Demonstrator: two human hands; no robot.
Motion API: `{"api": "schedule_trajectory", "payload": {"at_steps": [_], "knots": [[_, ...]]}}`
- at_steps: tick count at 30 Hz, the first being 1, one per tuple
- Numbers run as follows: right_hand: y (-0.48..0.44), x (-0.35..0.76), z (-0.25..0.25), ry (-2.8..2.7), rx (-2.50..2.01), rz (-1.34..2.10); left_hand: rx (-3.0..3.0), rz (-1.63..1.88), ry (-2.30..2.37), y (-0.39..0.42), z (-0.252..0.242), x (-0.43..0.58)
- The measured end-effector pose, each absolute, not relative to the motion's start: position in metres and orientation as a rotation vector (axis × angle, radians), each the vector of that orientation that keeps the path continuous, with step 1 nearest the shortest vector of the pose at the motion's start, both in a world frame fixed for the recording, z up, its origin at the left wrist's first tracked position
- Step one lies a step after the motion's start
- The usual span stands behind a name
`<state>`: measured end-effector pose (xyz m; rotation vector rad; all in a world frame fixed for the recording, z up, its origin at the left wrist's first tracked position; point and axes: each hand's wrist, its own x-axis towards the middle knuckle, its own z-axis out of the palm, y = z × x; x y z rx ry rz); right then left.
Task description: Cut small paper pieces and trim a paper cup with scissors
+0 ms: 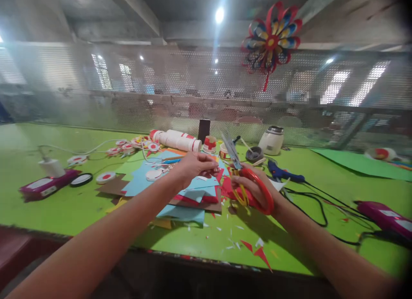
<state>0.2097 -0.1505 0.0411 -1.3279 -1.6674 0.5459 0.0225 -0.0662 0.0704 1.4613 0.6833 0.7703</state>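
Observation:
In the head view my right hand grips a pair of scissors by a red and a yellow handle loop, with the metal blades pointing up and away. My left hand is pinched closed above a stack of coloured paper; something small and pale may be at its fingertips, too small to name. Under and around it lie light blue sheets, red paper and brown card. A blue pen-like tool rests just left of my left hand. White and red paper scraps are scattered below the scissors.
White rolls, a black upright phone-like slab and a cream jar stand at the back. A blue glue gun with black cords lies right of the scissors. Purple power strips sit at both sides. A colourful paper flower hangs above.

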Motion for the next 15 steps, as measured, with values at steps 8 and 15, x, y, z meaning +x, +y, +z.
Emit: {"api": "schedule_trajectory", "payload": {"at_steps": [8, 15], "knots": [[-0.158, 0.195, 0.029, -1.433, -1.114, 0.933, 1.543, 0.69, 0.692, -0.067, 0.052, 0.04], [-0.165, 0.196, 0.026, -1.414, -1.131, 0.857, 1.294, 0.458, 0.732, -0.086, 0.045, 0.04]]}}
